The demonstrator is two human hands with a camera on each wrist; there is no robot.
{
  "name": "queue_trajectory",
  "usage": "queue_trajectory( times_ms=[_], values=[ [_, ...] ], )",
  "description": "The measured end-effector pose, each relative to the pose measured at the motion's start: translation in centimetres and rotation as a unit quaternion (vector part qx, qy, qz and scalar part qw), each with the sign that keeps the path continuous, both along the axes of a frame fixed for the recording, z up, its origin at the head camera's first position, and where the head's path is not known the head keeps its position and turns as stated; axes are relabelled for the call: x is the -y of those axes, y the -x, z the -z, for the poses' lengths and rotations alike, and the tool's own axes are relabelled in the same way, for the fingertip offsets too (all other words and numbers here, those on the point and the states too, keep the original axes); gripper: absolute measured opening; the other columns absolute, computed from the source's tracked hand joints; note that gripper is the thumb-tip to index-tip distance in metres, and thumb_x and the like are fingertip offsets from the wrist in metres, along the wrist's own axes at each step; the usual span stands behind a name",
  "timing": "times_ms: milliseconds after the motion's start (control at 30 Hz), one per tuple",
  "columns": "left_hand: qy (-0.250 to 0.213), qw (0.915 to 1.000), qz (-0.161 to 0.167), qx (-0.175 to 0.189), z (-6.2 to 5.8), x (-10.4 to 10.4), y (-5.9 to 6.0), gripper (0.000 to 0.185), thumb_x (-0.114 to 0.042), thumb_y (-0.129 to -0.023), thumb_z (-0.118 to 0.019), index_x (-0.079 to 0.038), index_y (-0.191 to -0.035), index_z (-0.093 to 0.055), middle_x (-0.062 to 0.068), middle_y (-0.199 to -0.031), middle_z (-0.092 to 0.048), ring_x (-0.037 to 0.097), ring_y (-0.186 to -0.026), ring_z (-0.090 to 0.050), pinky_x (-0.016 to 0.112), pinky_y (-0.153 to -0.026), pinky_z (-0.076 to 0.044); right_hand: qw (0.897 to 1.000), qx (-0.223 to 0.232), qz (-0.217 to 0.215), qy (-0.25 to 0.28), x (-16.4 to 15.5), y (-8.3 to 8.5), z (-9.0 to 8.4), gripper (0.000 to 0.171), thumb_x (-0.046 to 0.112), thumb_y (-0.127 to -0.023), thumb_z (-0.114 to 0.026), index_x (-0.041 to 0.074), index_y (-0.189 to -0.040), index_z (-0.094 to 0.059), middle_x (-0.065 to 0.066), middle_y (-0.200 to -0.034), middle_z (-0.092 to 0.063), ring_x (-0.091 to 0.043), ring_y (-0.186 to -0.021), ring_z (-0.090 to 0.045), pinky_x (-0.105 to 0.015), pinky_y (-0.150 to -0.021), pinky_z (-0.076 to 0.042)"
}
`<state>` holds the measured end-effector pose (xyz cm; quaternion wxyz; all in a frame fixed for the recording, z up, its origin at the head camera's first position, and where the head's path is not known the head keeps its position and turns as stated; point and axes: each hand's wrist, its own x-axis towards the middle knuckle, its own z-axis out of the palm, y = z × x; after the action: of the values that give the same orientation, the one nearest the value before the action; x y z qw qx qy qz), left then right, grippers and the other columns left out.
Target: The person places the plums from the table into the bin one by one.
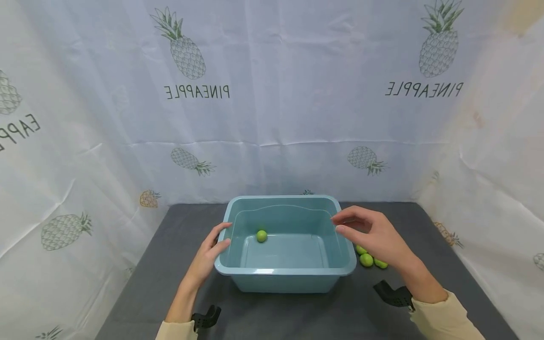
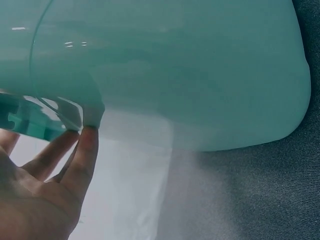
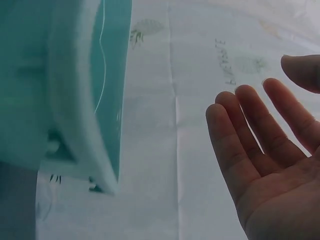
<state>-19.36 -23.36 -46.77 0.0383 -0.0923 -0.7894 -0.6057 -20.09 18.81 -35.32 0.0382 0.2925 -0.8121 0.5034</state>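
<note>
Two cream sleeves (image 1: pixel 444 318) come in from the near side, each with a black wrist mount (image 1: pixel 207 317) at its cuff. The left hand (image 1: pixel 208 252) grips the rim of a blue-green tub (image 1: pixel 284 282) at its left side, thumb and forefinger over the top, other fingertips against the rim from outside. The right hand (image 1: pixel 374 236) holds nothing; its fingers are loosely bent, the thumb stands away from them, and it hovers by the tub's right rim, apart from it in the right wrist view.

The tub stands upright on a dark grey table (image 1: pixel 293 318), about midway between the table's left and right edges and close to its far edge. One green ball (image 1: pixel 261 236) lies inside, near the far left corner of the tub's floor. At least three more green balls (image 1: pixel 366 260) lie in a group on the table, just beside the tub's right wall and partly behind the right hand.

Beyond the edges hangs pale cloth (image 1: pixel 289 118) on three sides. Across the back part are two large pineapple prints (image 1: pixel 188 57), each above the word PINEAPPLE in reverse, and two smaller tilted ones lower down.
</note>
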Motion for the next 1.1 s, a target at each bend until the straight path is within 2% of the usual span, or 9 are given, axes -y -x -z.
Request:
queue_trajectory(
  times_ms=[300,500,533,700,767,1000,1100],
  values=[
    [-0.002,1.0000,-0.001,0.000,-0.2,0.0,0.0,0.045,-0.022,-0.107,-0.052,-0.014,-0.150,-0.044,0.016,-0.166,-0.022,0.038,-0.153,-0.018,0.065,-0.110,-0.026,0.997,-0.013,0.073,-0.012,-3.0,0.4,2.3,0.022,0.012,-0.099,-0.068,0.004,-0.120,-0.069,-0.011,-0.115,-0.069,-0.008,-0.101,-0.069,-0.025,-0.083,-0.054],
    [-0.003,1.0000,0.002,-0.003,-0.1,0.0,0.1,0.045,-0.022,-0.107,-0.052,-0.014,-0.151,-0.044,0.017,-0.166,-0.021,0.039,-0.153,-0.016,0.065,-0.110,-0.025,0.992,-0.008,0.122,-0.006,-5.2,1.1,4.4,0.024,0.015,-0.100,-0.067,0.007,-0.122,-0.069,-0.005,-0.118,-0.070,-0.003,-0.102,-0.067,-0.021,-0.080,-0.052],
    [-0.003,1.0000,0.002,-0.003,-0.1,-0.1,0.1,0.045,-0.022,-0.107,-0.051,-0.014,-0.151,-0.044,0.017,-0.166,-0.021,0.039,-0.153,-0.016,0.065,-0.111,-0.025,0.992,-0.008,0.130,-0.004,-5.5,1.3,4.8,0.024,0.015,-0.100,-0.067,0.007,-0.123,-0.069,-0.004,-0.118,-0.070,-0.002,-0.103,-0.067,-0.022,-0.077,-0.052],
    [-0.003,1.0000,0.002,-0.007,0.0,-0.1,0.1,0.045,-0.021,-0.107,-0.051,-0.013,-0.151,-0.044,0.017,-0.166,-0.021,0.039,-0.153,-0.014,0.066,-0.111,-0.023,0.987,-0.014,0.163,-0.005,-7.3,2.0,6.4,0.026,0.016,-0.100,-0.067,0.005,-0.124,-0.068,0.004,-0.116,-0.070,-0.001,-0.102,-0.065,-0.016,-0.079,-0.050],
    [-0.003,1.0000,0.002,-0.006,0.0,-0.2,0.1,0.045,-0.021,-0.107,-0.051,-0.013,-0.151,-0.044,0.017,-0.166,-0.021,0.039,-0.153,-0.015,0.066,-0.111,-0.023,0.985,-0.015,0.173,-0.007,-7.9,2.2,7.0,0.027,0.017,-0.101,-0.066,0.003,-0.124,-0.068,0.003,-0.115,-0.070,0.000,-0.101,-0.065,-0.012,-0.085,-0.046],
    [-0.002,1.0000,-0.006,0.001,-0.1,-0.2,0.1,0.045,-0.022,-0.107,-0.052,-0.013,-0.150,-0.044,0.017,-0.165,-0.022,0.040,-0.152,-0.018,0.065,-0.109,-0.027,0.976,0.004,0.216,-0.024,-9.4,2.6,9.1,0.033,0.023,-0.101,-0.067,0.000,-0.125,-0.066,0.004,-0.114,-0.069,0.009,-0.099,-0.060,-0.010,-0.084,-0.044],
    [-0.001,1.0000,-0.007,0.003,-0.1,-0.3,0.1,0.045,-0.022,-0.107,-0.052,-0.013,-0.151,-0.044,0.018,-0.165,-0.022,0.040,-0.151,-0.021,0.064,-0.108,-0.029,0.971,0.004,0.236,-0.035,-10.1,2.8,10.1,0.035,0.025,-0.100,-0.067,0.001,-0.125,-0.067,0.000,-0.114,-0.069,0.011,-0.097,-0.059,-0.010,-0.082,-0.044]
  ],
)
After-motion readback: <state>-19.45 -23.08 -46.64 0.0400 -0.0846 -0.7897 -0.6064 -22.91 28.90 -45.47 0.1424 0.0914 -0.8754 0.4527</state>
